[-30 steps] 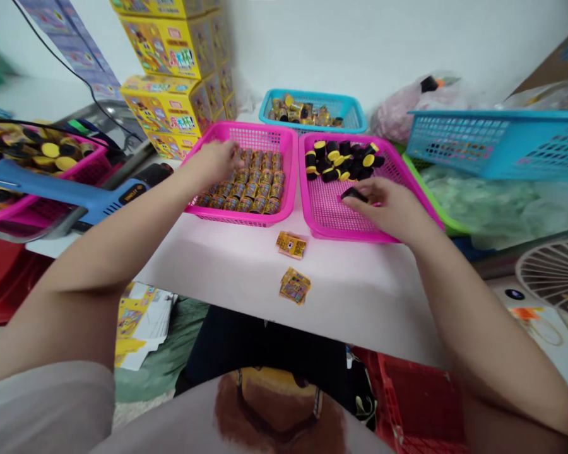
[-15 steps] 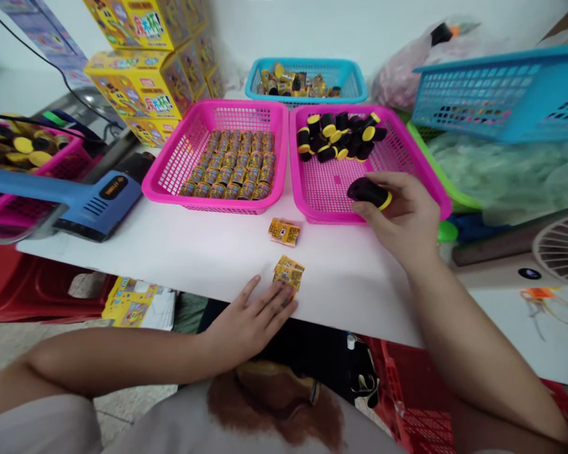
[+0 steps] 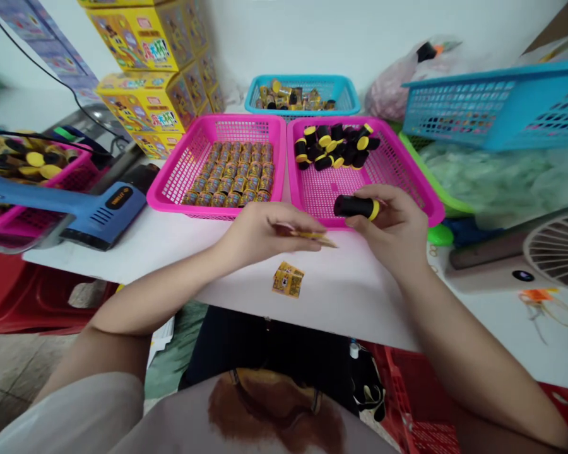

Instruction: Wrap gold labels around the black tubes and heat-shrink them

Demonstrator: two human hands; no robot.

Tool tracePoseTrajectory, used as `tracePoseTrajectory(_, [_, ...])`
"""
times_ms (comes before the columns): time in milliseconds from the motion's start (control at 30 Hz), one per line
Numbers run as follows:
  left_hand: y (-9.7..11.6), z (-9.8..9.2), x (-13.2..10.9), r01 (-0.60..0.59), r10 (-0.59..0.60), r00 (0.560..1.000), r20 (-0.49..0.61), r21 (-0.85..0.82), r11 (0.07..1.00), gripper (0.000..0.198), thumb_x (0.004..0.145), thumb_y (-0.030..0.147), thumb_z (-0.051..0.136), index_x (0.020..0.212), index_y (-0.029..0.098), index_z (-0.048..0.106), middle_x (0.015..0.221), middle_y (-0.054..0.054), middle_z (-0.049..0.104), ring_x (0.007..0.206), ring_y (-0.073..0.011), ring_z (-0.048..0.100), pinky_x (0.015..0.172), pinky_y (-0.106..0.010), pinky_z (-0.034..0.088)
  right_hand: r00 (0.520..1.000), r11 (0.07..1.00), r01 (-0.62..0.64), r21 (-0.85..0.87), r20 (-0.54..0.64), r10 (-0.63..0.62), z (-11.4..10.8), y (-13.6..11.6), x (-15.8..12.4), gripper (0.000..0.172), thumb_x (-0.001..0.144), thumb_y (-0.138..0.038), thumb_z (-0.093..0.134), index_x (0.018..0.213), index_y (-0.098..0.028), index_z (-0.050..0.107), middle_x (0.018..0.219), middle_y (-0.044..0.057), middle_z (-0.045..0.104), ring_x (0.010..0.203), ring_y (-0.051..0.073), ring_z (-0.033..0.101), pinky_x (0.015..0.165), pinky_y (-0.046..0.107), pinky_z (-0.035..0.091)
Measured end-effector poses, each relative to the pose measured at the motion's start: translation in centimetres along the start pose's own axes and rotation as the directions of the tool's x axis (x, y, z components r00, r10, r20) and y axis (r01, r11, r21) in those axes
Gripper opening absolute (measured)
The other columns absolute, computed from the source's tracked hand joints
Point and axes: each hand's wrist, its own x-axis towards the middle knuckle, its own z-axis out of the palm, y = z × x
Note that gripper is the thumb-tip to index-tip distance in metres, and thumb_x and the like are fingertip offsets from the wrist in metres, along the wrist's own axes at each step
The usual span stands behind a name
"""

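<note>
My left hand [image 3: 277, 230] pinches a thin yellow printed label [image 3: 320, 239], seen nearly edge-on above the white table. To its right, my right hand [image 3: 392, 227] grips a small black cylinder with a yellow cap [image 3: 353, 207], tilted sideways with its dark end toward the label. The two are apart. Below my left hand, more yellow labels [image 3: 288, 280] lie on the table. Behind my right hand is a pink basket [image 3: 419, 183] with loose black, yellow-capped cylinders [image 3: 334, 146]. The pink basket [image 3: 168, 183] on the left holds rows of labelled cylinders [image 3: 236, 176].
A blue heat gun [image 3: 108, 208] lies at the left beside another pink basket of cylinders. Yellow boxes [image 3: 144, 101] are stacked at the back left. A blue basket [image 3: 305, 78] stands behind, another blue basket [image 3: 492, 107] at the right. A grey fan [image 3: 487, 261] is near the right edge.
My left hand has risen from the table and moved up and right, now with a label in its fingers. My right hand has turned the black cylinder more level.
</note>
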Motion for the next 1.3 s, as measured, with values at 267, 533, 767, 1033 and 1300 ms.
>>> tracePoseTrajectory(267, [-4.8, 1.4, -0.7, 0.126, -0.126, 0.992, 0.012, -0.212, 0.969, 0.062, 0.097, 0.049, 0.072, 0.147, 0.024, 0.046, 0.065, 0.005, 0.068, 0.058, -0.0150, 0.071, 0.057, -0.023, 0.056, 0.984, 0.957, -0.173, 0.234, 0.090, 0.156, 0.0, -2.6, -0.6, 0.034, 0.089, -0.040, 0.081, 0.122, -0.036, 0.071, 0.102, -0.002, 0.074, 0.070, 0.013, 0.070, 0.060, 0.028, 0.061])
tracePoseTrajectory(533, [-6.6, 1.2, -0.9, -0.198, 0.197, 0.980, 0.023, 0.039, 0.979, 0.069, 0.102, 0.056, 0.063, 0.157, 0.027, 0.033, 0.077, 0.003, 0.074, 0.072, -0.0181, 0.076, 0.097, -0.043, 0.063, 0.951, 0.918, -0.290, 0.271, 0.194, 0.243, 0.0, -2.8, -0.9, 0.024, 0.094, -0.044, 0.075, 0.112, -0.030, 0.072, 0.086, -0.001, 0.076, 0.062, 0.014, 0.070, 0.052, 0.028, 0.057])
tracePoseTrajectory(767, [-6.2, 1.4, -1.4, -0.168, 0.171, 0.984, -0.052, 0.059, 0.984, 0.076, 0.102, 0.069, 0.050, 0.161, 0.029, 0.025, 0.095, -0.004, 0.081, 0.090, -0.0238, 0.080, 0.101, -0.051, 0.063, 0.935, 0.924, -0.312, 0.222, 0.243, 0.258, 0.1, -3.2, -0.6, 0.031, 0.092, -0.050, 0.076, 0.108, -0.024, 0.072, 0.078, -0.001, 0.073, 0.058, 0.012, 0.068, 0.051, 0.026, 0.057])
tracePoseTrajectory(1033, [-4.8, 1.7, -1.4, -0.059, 0.062, 0.998, 0.023, -0.136, 0.989, 0.089, 0.095, 0.049, 0.074, 0.161, 0.027, 0.017, 0.110, -0.010, 0.079, 0.089, -0.0218, 0.082, 0.081, -0.033, 0.067, 0.966, 0.999, -0.041, -0.026, 0.254, 0.046, -0.1, -4.1, -0.3, 0.033, 0.078, -0.028, 0.091, 0.107, -0.029, 0.078, 0.104, 0.003, 0.076, 0.088, 0.016, 0.072, 0.070, 0.028, 0.062])
tracePoseTrajectory(1300, [-4.3, 1.7, -1.5, -0.100, 0.102, 0.994, 0.037, -0.042, 0.994, 0.084, 0.089, 0.033, 0.082, 0.156, 0.025, 0.031, 0.102, -0.006, 0.079, 0.089, -0.0201, 0.080, 0.072, -0.025, 0.060, 0.958, 0.996, -0.058, -0.061, 0.278, 0.073, 1.8, -4.2, -2.3, 0.037, 0.079, -0.043, 0.090, 0.108, -0.028, 0.072, 0.099, 0.002, 0.078, 0.087, 0.019, 0.075, 0.078, 0.036, 0.065])
